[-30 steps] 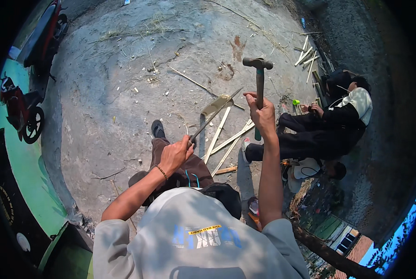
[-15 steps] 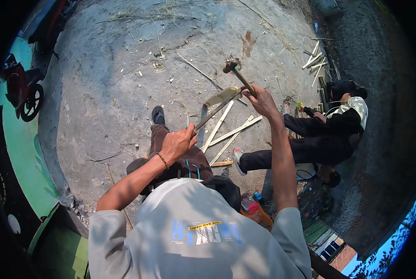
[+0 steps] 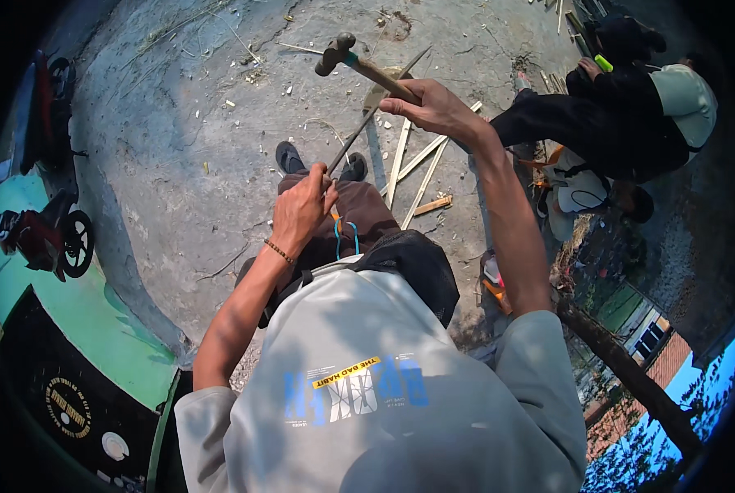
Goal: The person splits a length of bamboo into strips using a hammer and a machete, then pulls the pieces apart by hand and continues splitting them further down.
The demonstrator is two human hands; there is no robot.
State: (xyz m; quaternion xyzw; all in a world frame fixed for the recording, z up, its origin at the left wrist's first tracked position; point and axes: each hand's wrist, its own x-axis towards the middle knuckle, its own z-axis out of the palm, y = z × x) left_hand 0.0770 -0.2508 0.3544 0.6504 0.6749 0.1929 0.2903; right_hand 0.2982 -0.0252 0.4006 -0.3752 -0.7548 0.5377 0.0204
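My right hand (image 3: 437, 108) is closed round the wooden handle of a hammer (image 3: 376, 76). The dark metal hammer head (image 3: 335, 54) is up at the far left end of the handle. In my left hand (image 3: 303, 209) I grip one end of a long, thin, dark metal blade (image 3: 352, 140), seen nearly edge-on and slanting away to the upper right. Its pointed tip passes beyond the hammer handle. Below the blade and hammer is a pale yellow-brown bamboo piece (image 3: 376, 99), partly hidden by them. Whether the blade touches the bamboo I cannot tell.
Several pale split strips (image 3: 398, 163) lie crossed on the concrete ground (image 3: 179, 164), beside a short wood piece (image 3: 433, 205). Two people in dark clothing (image 3: 581, 115) sit at the right. A red motorbike (image 3: 43, 234) stands at the left by a green wall (image 3: 96, 316).
The view has shifted, so the ground and people appear displaced. My right hand has brought the hammer up and to the left, over the blade. My left hand keeps its grip on the blade.
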